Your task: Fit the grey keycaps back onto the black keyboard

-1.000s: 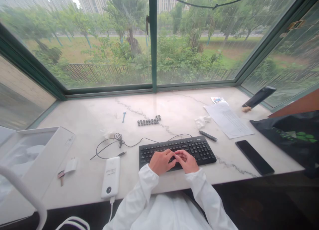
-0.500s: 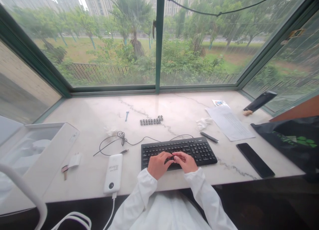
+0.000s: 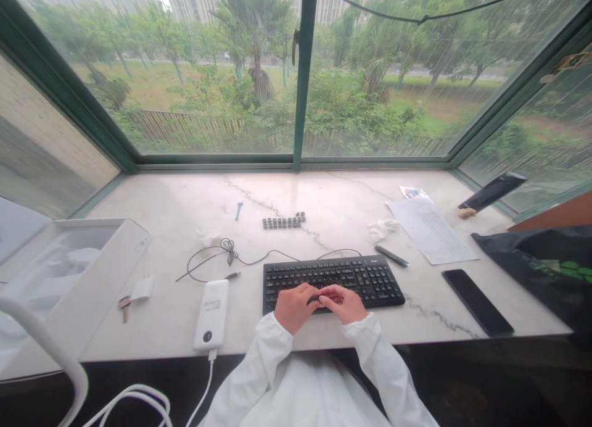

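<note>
A black keyboard [image 3: 333, 279] lies on the pale marble-like surface in front of me. Over its lower edge, my left hand [image 3: 295, 306] and my right hand [image 3: 343, 303] meet fingertip to fingertip. Both are closed in a pinch, and anything between the fingers is too small or hidden to make out. Behind the keyboard, small dark keycaps [image 3: 283, 222] stand in rows. A thin blue tool [image 3: 238, 211] lies to their left. The keyboard's black cable [image 3: 227, 248] is coiled at the left.
Left of the keyboard are a white power bank [image 3: 211, 313], a charger plug [image 3: 142, 287], a key [image 3: 124, 306] and an open white box [image 3: 106, 260]. To the right lie a pen [image 3: 392, 256], crumpled tissue [image 3: 383, 229], paper sheets [image 3: 435, 232], a phone [image 3: 477, 302] and a black bag [image 3: 522, 254].
The view has shifted slightly, so the window and surface items appear a little further right. My hands stay together over the keyboard, their fingertips barely moved.
</note>
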